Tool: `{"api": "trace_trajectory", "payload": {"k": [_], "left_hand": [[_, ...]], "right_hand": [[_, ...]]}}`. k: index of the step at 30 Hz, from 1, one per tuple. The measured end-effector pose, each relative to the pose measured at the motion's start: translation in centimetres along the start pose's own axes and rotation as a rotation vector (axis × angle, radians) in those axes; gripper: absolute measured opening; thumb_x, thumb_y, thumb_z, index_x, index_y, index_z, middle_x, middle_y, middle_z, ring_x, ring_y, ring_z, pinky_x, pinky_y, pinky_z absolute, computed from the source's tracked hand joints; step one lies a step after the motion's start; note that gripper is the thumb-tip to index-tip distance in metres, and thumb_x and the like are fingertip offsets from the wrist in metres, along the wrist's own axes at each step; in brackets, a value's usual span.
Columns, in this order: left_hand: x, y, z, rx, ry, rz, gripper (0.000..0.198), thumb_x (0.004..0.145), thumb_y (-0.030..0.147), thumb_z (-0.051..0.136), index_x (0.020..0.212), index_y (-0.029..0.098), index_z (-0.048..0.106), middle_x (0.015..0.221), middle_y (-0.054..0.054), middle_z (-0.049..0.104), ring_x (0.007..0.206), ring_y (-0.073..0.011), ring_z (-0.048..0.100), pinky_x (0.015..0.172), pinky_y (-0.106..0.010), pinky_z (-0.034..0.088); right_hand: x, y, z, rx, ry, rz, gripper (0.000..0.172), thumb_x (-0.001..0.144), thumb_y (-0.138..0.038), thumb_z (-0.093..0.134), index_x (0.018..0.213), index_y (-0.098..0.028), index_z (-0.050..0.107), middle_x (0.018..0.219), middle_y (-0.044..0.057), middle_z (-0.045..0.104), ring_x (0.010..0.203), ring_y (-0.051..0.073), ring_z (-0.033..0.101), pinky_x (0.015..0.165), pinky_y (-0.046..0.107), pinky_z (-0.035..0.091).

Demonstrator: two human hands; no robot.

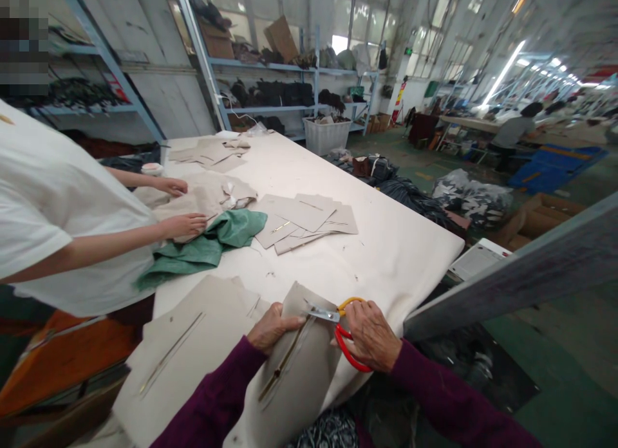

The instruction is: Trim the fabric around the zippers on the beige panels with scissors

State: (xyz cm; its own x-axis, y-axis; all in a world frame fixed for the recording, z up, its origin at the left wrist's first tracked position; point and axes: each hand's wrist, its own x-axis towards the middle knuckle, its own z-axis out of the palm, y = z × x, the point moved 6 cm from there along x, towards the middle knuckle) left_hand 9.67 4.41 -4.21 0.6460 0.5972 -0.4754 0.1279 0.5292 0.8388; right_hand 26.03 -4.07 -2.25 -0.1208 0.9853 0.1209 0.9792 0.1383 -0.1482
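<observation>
by the white table (pixel 396 239), near edge, my left hand (pixel 273 329) pinches a zippered panel (pixel 313 364), my right hand (pixel 371 335) grips scissors (pixel 324 314), open room between them and the panel pile (pixel 316 217).

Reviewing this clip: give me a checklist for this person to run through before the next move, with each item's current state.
1. Left hand grips the beige fabric piece: ok, near its upper end.
2. Right hand holds the scissors by the red and yellow handles: ok.
3. Left thumb well clear of the blades: not ok, it looks very close to the tips.
4. Blades touching the zipper: cannot tell.
5. Co-worker's hands away from the scissors: ok, across the table.
</observation>
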Motion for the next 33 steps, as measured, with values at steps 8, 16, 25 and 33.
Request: {"api": "trace_trajectory", "payload": {"k": [8, 16, 25, 33], "left_hand": [[0.2, -1.0, 0.5, -0.163, -0.015, -0.017, 0.038, 0.061, 0.024, 0.077, 0.091, 0.004, 0.065, 0.078, -0.014, 0.068, 0.065, -0.0221, 0.063, 0.065, -0.036, 0.052], [0.2, -1.2, 0.4, -0.171, 0.011, -0.005, 0.037, 0.06, 0.023, 0.078, 0.09, 0.006, 0.065, 0.077, -0.013, 0.068, 0.065, -0.0229, 0.063, 0.064, -0.035, 0.052], [-0.1, -0.5, 0.5, -0.087, 0.048, 0.009, 0.029, 0.059, 0.029, 0.078, 0.081, 0.012, 0.069, 0.075, -0.011, 0.069, 0.064, -0.0243, 0.064, 0.06, -0.033, 0.052], [-0.4, -0.2, 0.8, -0.112, 0.051, 0.021, 0.035, 0.063, 0.025, 0.076, 0.09, 0.006, 0.065, 0.077, -0.013, 0.068, 0.066, -0.025, 0.065, 0.063, -0.036, 0.052]], "right_hand": [[-0.6, 0.3, 0.3, -0.01, -0.015, 0.018, 0.053, 0.084, -0.063, 0.034, 0.092, -0.014, 0.054, 0.086, 0.01, 0.053, 0.079, 0.024, 0.045, 0.076, 0.038, 0.032], [-0.9, 0.4, 0.2, 0.025, -0.044, -0.001, 0.058, 0.084, -0.064, 0.033, 0.095, -0.012, 0.055, 0.088, 0.012, 0.055, 0.083, 0.025, 0.049, 0.077, 0.038, 0.033], [-1.4, 0.3, 0.5, 0.081, -0.05, -0.033, 0.053, 0.083, -0.064, 0.04, 0.096, -0.015, 0.054, 0.088, 0.007, 0.059, 0.079, 0.023, 0.054, 0.073, 0.036, 0.034], [-1.1, 0.1, 0.3, -0.066, -0.009, -0.04, 0.058, 0.085, -0.065, 0.031, 0.088, -0.013, 0.056, 0.078, 0.009, 0.058, 0.07, 0.023, 0.053, 0.066, 0.037, 0.032]]}}
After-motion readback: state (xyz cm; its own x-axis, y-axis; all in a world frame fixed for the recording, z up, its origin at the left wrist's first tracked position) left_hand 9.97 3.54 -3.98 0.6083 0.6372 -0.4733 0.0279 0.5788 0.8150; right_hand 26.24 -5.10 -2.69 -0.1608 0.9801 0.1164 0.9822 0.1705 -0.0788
